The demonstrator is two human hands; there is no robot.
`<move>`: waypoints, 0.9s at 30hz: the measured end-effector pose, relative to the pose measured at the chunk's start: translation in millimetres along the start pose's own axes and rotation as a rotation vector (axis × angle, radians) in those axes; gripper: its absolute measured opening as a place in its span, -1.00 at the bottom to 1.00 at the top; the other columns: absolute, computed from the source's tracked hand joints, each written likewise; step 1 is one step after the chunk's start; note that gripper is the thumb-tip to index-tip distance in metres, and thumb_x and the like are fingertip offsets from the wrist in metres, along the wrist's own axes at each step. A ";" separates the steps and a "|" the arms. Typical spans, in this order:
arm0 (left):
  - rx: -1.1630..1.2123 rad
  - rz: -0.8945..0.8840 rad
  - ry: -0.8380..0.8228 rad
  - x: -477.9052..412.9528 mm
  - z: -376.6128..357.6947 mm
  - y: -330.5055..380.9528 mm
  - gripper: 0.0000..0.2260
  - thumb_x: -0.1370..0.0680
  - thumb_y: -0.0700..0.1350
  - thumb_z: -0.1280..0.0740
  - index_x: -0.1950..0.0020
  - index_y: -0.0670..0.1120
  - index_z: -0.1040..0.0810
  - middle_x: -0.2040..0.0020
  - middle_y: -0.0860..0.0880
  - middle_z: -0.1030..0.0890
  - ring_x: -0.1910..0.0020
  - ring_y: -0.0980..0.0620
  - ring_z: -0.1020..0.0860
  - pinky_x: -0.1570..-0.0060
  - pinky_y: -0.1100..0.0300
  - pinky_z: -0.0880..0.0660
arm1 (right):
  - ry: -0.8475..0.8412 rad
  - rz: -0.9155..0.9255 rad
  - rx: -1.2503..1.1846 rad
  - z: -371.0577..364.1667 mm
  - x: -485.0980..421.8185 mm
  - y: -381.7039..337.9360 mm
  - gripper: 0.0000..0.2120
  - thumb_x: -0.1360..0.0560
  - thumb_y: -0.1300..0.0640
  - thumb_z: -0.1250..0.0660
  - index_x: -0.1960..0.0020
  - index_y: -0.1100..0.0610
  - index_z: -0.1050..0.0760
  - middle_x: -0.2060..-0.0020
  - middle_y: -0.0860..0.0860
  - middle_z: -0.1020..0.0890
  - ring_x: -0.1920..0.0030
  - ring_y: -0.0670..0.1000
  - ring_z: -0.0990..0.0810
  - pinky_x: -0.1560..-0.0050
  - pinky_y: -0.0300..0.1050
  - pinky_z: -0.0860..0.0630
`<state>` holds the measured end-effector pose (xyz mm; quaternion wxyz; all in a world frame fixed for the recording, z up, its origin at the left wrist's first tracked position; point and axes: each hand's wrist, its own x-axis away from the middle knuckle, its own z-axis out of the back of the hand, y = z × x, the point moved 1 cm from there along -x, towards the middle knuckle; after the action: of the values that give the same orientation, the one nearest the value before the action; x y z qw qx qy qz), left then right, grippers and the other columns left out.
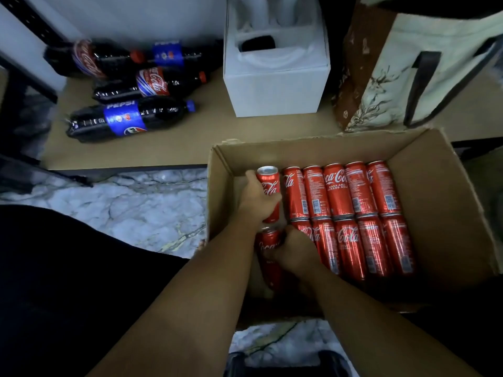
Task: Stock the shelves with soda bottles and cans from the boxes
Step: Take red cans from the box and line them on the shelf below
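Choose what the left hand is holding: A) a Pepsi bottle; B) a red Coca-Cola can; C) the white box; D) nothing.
B: the left hand curls its fingers round a red Coca-Cola can at the left end of the cardboard box.

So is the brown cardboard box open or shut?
Open: nothing covers the brown cardboard box, and red cans show inside.

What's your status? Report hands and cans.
Left hand grips top can. Right hand grips lower can. Ten more cans lie in box. Nothing blocks lift.
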<state>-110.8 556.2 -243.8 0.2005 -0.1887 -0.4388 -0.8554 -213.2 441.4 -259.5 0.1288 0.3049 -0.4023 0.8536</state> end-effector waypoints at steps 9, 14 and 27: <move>-0.164 -0.246 0.003 58.0 36.9 -15.1 -0.49 -0.44 -0.11 -0.54 -0.29 -0.02 -0.37 -0.06 -0.03 -0.67 -0.04 -0.09 -0.65 0.01 0.12 -0.56 | 0.149 0.131 0.042 23.6 38.4 -20.4 -0.54 -0.30 0.03 -0.58 -0.14 0.01 -0.52 -0.05 0.01 -0.68 -0.07 0.11 -0.64 -0.06 -0.03 -0.55; -0.133 -0.253 0.038 70.7 43.9 -26.7 -0.56 -0.46 -0.15 -0.51 -0.27 -0.11 -0.43 -0.02 -0.10 -0.69 -0.02 -0.16 -0.65 0.02 0.09 -0.52 | 0.239 0.221 0.025 22.5 39.2 -29.9 -0.57 -0.34 0.06 -0.53 -0.16 0.04 -0.49 -0.10 0.04 -0.65 -0.10 0.16 -0.62 -0.09 0.01 -0.54; -0.402 -0.260 -0.025 61.9 44.3 -37.2 -0.39 -0.46 -0.18 -0.52 -0.46 -0.12 -0.38 -0.23 -0.19 -0.61 -0.21 -0.23 -0.56 -0.14 0.04 -0.48 | 0.207 0.265 0.023 19.4 20.4 -23.8 -0.45 -0.41 0.08 -0.56 -0.34 0.09 -0.47 -0.22 0.09 -0.64 -0.21 0.18 -0.60 -0.22 0.00 -0.52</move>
<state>-175.7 601.7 -214.0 0.0416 -0.1775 -0.2826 -0.9418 -210.0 441.4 -222.8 0.0524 0.1610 -0.4137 0.8945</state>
